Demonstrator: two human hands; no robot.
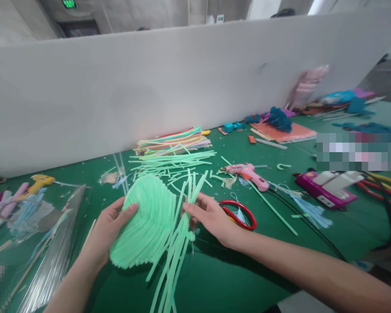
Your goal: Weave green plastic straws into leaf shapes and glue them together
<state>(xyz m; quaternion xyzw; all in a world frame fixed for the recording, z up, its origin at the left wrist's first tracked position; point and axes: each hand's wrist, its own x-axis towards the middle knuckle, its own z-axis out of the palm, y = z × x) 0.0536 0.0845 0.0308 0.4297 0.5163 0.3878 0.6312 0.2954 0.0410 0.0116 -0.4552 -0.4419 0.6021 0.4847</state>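
While the left hand [106, 224] grips the rim of a mint-green, leaf-shaped panel [143, 221], thumb flat on its face and fingers largely hidden behind, the right hand [210, 215] pinches a loose bundle of mint-green stems [176, 254] between thumb and fingers. The panel, built of closely set fuzzy strips, is held above a green tabletop [124, 293], tilted toward the viewer; the bundle slants downward just beside its right edge, and whether the two are joined cannot be told. Behind them lies a heap of similar green stems [182, 160], backed by a multicoloured pile [169, 141] near the foot of a white partition [117, 91]. Just beyond the right hand rests a tool with red loop handles [252, 219], partly covered by that hand; farther back is a pink glue gun [247, 171]. Toward the right stands a purple power strip [326, 191], with pale-blue tassels [313, 213] near it. At far left lies a yellow glue gun [41, 183].
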